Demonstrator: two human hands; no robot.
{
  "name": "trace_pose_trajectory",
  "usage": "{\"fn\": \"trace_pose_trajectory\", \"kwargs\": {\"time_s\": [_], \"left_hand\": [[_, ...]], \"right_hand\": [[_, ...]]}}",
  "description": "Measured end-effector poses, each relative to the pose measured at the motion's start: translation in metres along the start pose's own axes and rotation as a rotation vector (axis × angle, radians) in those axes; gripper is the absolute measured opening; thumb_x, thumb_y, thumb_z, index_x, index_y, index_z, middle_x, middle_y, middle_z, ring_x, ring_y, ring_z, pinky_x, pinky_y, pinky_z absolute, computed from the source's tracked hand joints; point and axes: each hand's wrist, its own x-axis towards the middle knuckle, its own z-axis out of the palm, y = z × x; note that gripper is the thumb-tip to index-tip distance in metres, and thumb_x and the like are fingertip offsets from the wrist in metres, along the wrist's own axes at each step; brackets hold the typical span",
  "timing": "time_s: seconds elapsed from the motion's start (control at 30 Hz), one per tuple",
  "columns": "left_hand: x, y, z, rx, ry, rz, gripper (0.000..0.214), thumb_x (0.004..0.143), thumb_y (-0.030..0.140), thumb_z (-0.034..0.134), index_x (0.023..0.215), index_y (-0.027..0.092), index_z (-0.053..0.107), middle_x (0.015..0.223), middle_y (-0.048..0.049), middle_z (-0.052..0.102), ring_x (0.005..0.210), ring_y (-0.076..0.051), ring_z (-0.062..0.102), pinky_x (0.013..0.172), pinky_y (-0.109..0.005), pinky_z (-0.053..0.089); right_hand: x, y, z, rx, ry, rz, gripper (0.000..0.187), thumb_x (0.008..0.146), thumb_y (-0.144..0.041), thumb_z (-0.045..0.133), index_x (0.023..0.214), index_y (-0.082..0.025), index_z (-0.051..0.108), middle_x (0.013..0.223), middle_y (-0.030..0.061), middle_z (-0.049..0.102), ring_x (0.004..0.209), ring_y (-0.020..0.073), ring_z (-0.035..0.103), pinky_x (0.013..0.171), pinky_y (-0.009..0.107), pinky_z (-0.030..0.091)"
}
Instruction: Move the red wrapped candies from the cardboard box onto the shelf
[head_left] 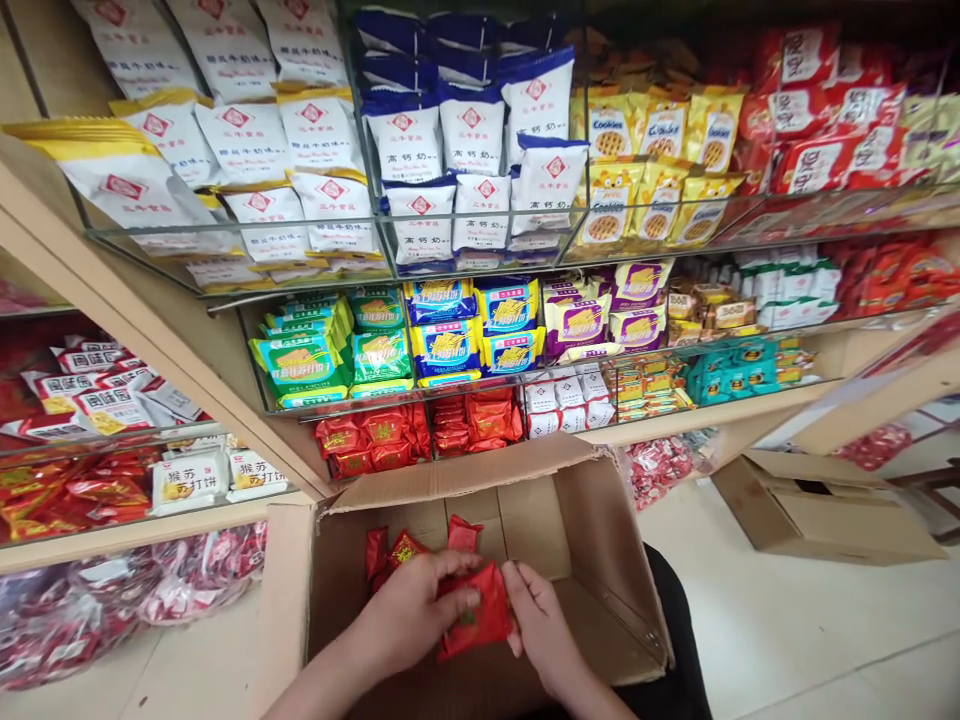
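Note:
Both of my hands are over an open cardboard box [600, 520], gripping a red snack packet [487, 600] between them. My left hand [412, 605] has its thumb across the packet's left side, fingers curled behind. On the right edge of the same packet, my right hand [541, 615] pinches with thumb and fingers. Other red packets [405, 548] lie inside the box, beyond my left hand; part of them is hidden by it. Similar red packets [386, 435] fill the low shelf section just behind the box.
Glass-fronted shelves hold white packets [247, 140], yellow cookie packets [660, 130] and green biscuit packs [300, 360]. A wooden upright [150, 300] stands left. A closed carton [825, 510] sits on the floor at right. Bags of red packets [75, 610] lie under the left shelf.

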Motion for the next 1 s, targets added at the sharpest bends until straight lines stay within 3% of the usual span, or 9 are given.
{"fn": "trace_pose_trajectory", "kwargs": {"time_s": [0.13,0.27,0.33,0.4,0.47,0.53,0.7,0.83,1.0], "left_hand": [[0.019,0.023,-0.036,0.066,0.32,0.083,0.042,0.072,0.035,0.051,0.111,0.02,0.052,0.11,-0.0037,0.058,0.101,-0.018,0.051,0.089,-0.03,0.037],[0.056,0.025,-0.065,-0.004,0.432,0.071,0.05,0.073,0.036,0.047,0.118,0.014,0.042,0.107,-0.0081,0.058,0.089,-0.019,0.057,0.073,-0.032,0.047],[0.075,0.019,-0.074,0.152,0.467,0.071,0.045,0.076,0.034,0.042,0.115,0.012,0.042,0.107,-0.0097,0.057,0.088,-0.018,0.057,0.073,-0.031,0.047],[0.092,0.014,-0.078,0.494,0.504,0.062,0.038,0.079,0.028,0.038,0.112,0.011,0.044,0.108,-0.0104,0.056,0.095,-0.018,0.054,0.081,-0.03,0.043],[0.106,0.012,-0.078,0.799,0.508,0.032,0.034,0.079,0.022,0.036,0.111,0.011,0.044,0.109,-0.0121,0.053,0.102,-0.018,0.05,0.087,-0.03,0.039],[0.12,0.014,-0.075,0.944,0.48,0.0,0.035,0.079,0.017,0.035,0.112,0.01,0.043,0.109,-0.0148,0.05,0.102,-0.021,0.05,0.086,-0.032,0.039],[0.157,0.022,-0.063,1.134,0.386,-0.082,0.036,0.075,0.005,0.03,0.107,0.011,0.048,0.102,-0.0169,0.051,0.087,-0.024,0.057,0.075,-0.038,0.043],[0.192,0.022,-0.061,1.229,0.35,-0.131,0.035,0.077,0.004,0.026,0.099,0.007,0.053,0.099,-0.0209,0.055,0.095,-0.027,0.054,0.079,-0.042,0.04],[0.225,0.016,-0.075,1.26,0.335,-0.163,0.035,0.08,0.009,0.028,0.106,0.009,0.052,0.105,-0.0227,0.054,0.106,-0.03,0.047,0.089,-0.05,0.029]], "right_hand": [[0.007,0.005,-0.019,-0.108,0.14,0.05,0.04,0.077,-0.052,0.038,0.056,-0.019,0.033,0.039,-0.0094,0.033,0.03,0.0027,0.027,0.031,0.015,0.021],[0.012,0.02,-0.034,-0.19,0.145,0.113,0.038,0.076,-0.051,0.039,0.055,-0.02,0.03,0.038,-0.0101,0.031,0.028,0.0038,0.03,0.03,0.015,0.023],[0.014,0.028,-0.036,-0.204,0.107,0.18,0.036,0.075,-0.05,0.04,0.056,-0.021,0.03,0.039,-0.0098,0.034,0.028,0.0044,0.032,0.029,0.015,0.024],[0.015,0.032,-0.036,-0.212,0.062,0.248,0.032,0.075,-0.046,0.04,0.058,-0.021,0.031,0.04,-0.0094,0.036,0.029,0.0047,0.034,0.029,0.015,0.024],[0.017,0.031,-0.035,-0.216,0.027,0.299,0.028,0.076,-0.042,0.041,0.059,-0.021,0.033,0.042,-0.0091,0.037,0.03,0.0047,0.036,0.03,0.014,0.025],[0.018,0.028,-0.034,-0.224,0.005,0.34,0.025,0.075,-0.039,0.041,0.061,-0.02,0.034,0.042,-0.0091,0.038,0.031,0.0047,0.036,0.03,0.014,0.025],[0.018,0.026,-0.034,-0.243,-0.032,0.31,0.022,0.074,-0.038,0.044,0.063,-0.02,0.037,0.044,-0.0079,0.04,0.032,0.0054,0.035,0.032,0.015,0.022],[0.017,0.026,-0.037,-0.286,-0.056,0.247,0.022,0.074,-0.038,0.045,0.062,-0.02,0.041,0.045,-0.0061,0.043,0.036,0.007,0.039,0.036,0.017,0.024],[0.018,0.014,-0.043,-0.46,-0.044,0.146,0.021,0.075,-0.033,0.045,0.061,-0.018,0.048,0.051,-0.0014,0.051,0.046,0.0101,0.047,0.045,0.02,0.029]]}}
